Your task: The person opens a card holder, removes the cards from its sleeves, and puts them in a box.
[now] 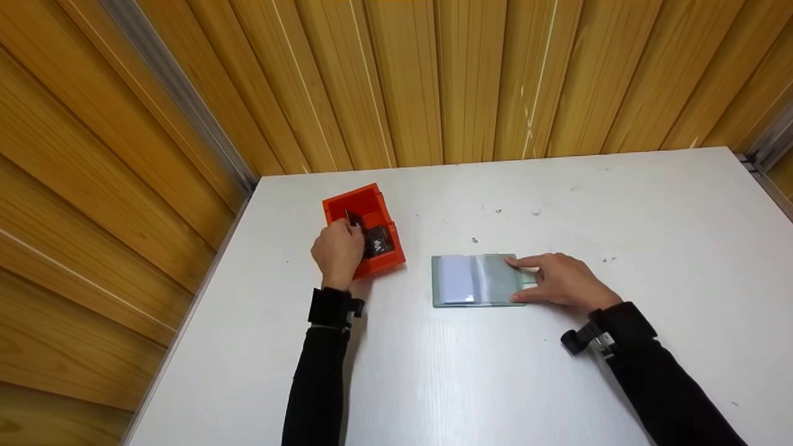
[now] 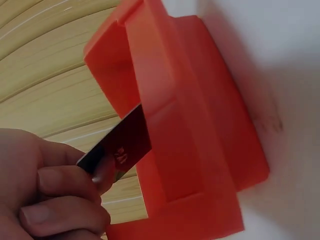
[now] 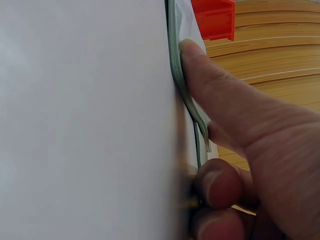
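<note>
My left hand (image 1: 339, 248) reaches over an orange-red plastic bin (image 1: 396, 248) and pinches a black card (image 2: 122, 142) between thumb and fingers. In the left wrist view the card's far end is hidden behind the bin's wall. Another black card (image 1: 378, 241) with "Vip" lettering lies inside the bin. To the right, a pale green card holder (image 1: 436, 282) lies open on the table, its clear sleeves (image 1: 458, 279) showing. My right hand (image 1: 560, 282) holds the holder's right side, thumb at the near corner and forefinger at the far one. The other fingers are curled by its edge.
Both things stand on a white table (image 1: 471, 371) with a few dark scuffs. Yellow wood-look panels (image 1: 403, 80) rise behind it and on the left. Each wrist wears a black strap with a small camera.
</note>
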`<state>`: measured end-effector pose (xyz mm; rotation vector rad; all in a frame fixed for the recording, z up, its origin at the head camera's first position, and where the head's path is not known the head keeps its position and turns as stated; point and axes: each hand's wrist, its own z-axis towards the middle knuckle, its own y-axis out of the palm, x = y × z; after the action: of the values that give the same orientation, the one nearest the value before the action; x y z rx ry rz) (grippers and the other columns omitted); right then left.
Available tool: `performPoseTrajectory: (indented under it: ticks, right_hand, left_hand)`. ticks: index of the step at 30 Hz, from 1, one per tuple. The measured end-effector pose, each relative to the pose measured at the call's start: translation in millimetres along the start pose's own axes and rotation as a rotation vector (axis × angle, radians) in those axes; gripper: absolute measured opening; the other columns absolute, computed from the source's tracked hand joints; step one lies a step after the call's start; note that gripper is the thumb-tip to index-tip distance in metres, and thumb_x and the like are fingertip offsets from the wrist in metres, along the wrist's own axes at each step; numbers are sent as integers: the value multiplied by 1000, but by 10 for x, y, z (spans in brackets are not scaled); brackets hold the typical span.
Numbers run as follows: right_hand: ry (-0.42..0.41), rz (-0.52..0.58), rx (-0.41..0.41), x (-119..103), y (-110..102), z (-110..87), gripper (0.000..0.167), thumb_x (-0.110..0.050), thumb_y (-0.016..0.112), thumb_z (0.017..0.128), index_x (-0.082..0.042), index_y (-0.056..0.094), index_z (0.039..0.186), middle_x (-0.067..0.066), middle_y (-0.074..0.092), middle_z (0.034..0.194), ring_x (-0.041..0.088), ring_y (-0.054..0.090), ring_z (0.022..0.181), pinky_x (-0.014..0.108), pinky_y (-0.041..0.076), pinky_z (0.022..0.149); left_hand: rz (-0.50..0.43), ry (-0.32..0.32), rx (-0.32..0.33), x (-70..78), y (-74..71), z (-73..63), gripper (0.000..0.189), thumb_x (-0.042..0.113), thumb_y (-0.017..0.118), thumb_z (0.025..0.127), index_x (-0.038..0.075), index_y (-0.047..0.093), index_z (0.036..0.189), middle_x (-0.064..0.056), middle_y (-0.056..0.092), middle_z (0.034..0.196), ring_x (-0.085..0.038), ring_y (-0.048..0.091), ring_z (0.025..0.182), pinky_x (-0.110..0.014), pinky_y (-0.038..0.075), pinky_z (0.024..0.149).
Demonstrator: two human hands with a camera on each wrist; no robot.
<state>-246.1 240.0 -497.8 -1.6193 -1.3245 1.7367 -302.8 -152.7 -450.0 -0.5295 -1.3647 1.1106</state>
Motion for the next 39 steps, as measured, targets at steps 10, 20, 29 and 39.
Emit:
performPoseTrajectory:
  ticks: [10,20,29,39]
  right_hand:
    - [-6,-25,4,10,3,6,84,-60,85,75,-25,59,147,-2,57,74,15,48,73,29,35,65]
    - [2,-18,-4,-23,-12,-1,85,-60,85,76,-25,58,148,-1,58,76,16,49,75,30,36,67]
    - [8,-10,1,-17,7,1,84,-60,86,75,-25,59,147,-2,57,74,15,48,73,29,36,64]
    - [20,-10,-8,-35,-11,0,85,-59,86,75,-24,59,148,-1,59,77,15,48,72,28,35,62]
  left_hand:
    - [378,95,-11,112,124,-105,24,16,62,95,3,76,81,-8,63,61,-28,65,62,-36,51,58]
    - [608,116,-35,172,231,-164,24,19,63,100,3,77,88,-4,49,55,-21,56,56,-29,35,53]
    - [632,131,-26,162,257,-186,22,16,64,98,4,76,84,-2,48,55,-19,54,55,-27,32,52]
    - [627,119,-40,172,263,-166,21,18,65,98,3,78,91,-2,47,56,-20,57,57,-28,31,52]
